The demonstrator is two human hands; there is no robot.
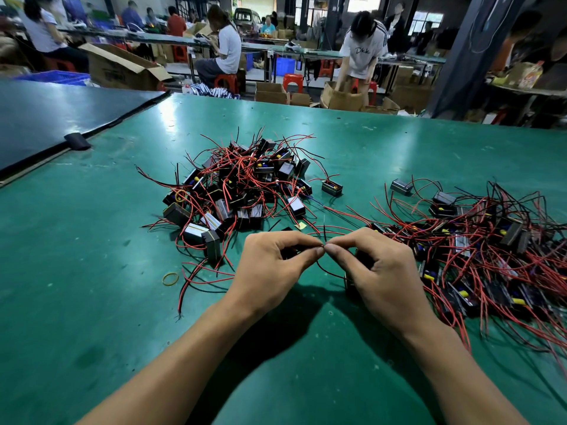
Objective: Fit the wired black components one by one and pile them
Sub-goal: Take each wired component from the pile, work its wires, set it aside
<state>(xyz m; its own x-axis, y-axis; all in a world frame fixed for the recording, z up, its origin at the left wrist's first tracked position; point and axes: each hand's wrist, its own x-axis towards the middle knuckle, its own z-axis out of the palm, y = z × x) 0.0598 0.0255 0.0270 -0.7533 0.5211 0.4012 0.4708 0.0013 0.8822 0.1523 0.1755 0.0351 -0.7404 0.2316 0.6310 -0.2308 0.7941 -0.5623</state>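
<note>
Toward the near edge of the green tabletop [92,302], a thin black wire [330,272] is pinched crosswise between the left hand [276,262] and the right hand [380,271], its small black box-shaped component [349,286] lying half hidden beneath the latter.

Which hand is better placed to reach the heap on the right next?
Probably the right hand: it lies beside that heap, while the left hand, also pinching the wire, sits farther.

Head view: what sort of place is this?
Probably an electronics assembly workshop. Heaps of wired black components lie on a green table, people work at long benches behind, and cardboard boxes stand about. The left hand and right hand pinch a wire.
</note>
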